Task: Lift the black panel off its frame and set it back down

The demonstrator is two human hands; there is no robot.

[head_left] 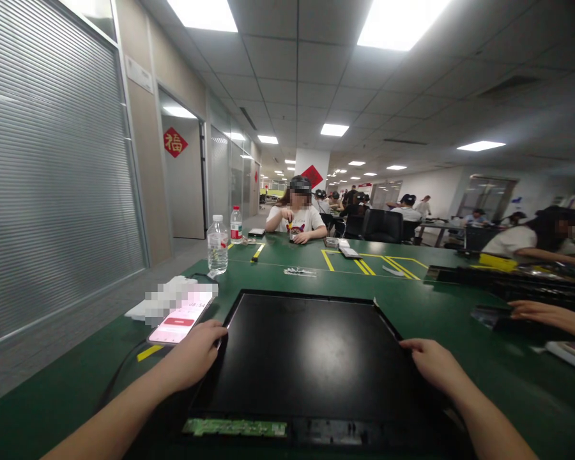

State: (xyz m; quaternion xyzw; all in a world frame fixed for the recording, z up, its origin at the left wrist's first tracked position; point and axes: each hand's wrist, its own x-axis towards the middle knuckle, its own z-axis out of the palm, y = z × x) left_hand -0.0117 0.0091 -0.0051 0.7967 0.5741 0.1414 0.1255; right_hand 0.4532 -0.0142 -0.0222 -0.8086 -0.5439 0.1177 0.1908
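Observation:
A black LCD screen panel (306, 358) lies face up on the green table right in front of me. Along its near edge runs a green circuit board strip (237, 427). My left hand (199, 351) is closed around the panel's left edge, with the fingertips partly hidden. On the opposite side my right hand (431, 364) grips the right edge, its thumb and index finger at the frame. A phone with a lit pink screen (182, 319) lies just beyond my left hand, propped on a white item.
A clear water bottle (217, 246) and a red-capped bottle (236, 225) stand at the far left. Yellow tape (359, 262) marks the green table (263, 281). Another person sits opposite. At right, a co-worker's hand (551, 314) rests near dark parts.

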